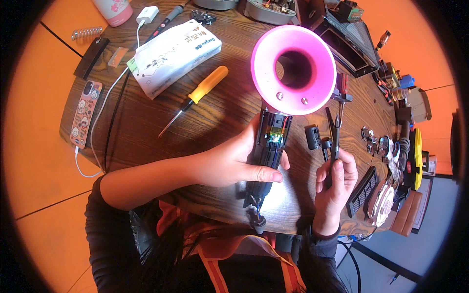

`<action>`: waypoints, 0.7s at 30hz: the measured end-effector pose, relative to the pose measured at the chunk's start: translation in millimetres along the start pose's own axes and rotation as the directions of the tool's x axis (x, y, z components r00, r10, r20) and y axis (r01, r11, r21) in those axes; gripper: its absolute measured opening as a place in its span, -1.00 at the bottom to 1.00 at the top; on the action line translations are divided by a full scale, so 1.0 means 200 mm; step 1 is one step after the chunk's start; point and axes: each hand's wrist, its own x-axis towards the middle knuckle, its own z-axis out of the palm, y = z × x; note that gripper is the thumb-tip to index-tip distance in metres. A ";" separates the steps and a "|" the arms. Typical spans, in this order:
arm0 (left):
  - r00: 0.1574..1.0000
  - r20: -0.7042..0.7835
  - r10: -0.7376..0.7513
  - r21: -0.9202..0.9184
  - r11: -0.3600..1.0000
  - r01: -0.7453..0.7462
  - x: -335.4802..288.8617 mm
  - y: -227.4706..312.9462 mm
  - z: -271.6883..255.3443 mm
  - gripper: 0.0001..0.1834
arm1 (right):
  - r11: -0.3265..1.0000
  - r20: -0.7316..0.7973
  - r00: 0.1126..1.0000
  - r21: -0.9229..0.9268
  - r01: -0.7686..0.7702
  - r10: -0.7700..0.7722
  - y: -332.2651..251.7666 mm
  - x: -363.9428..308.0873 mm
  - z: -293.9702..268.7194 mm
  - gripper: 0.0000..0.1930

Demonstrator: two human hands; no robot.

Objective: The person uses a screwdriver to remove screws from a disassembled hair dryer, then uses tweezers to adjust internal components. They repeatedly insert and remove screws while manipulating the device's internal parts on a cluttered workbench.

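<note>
- Left hand (234, 166): clamped around the open handle of the dryer (274, 128), thumb across its front; forearm angled in from lower left.
- Right hand (339, 178): closed on a tool (335, 146), prongs upward, right of the dryer.
- Dryer: held over the bench (220, 124), funnel uppermost.
- Between dryer and tool: black cylinder (312, 136).
- Left of dryer: screwdriver (200, 93); beyond it, box (178, 56) and phone (87, 115).

L head cam, near table (210, 123), downward; edges seemingly dim
</note>
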 end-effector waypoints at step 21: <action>1.000 -0.025 -0.018 -0.026 1.000 0.017 0.00 -0.02 -0.01 -0.14 | 0.999 0.025 0.999 0.003 -0.043 0.043 0.00 -0.01 0.01 -0.77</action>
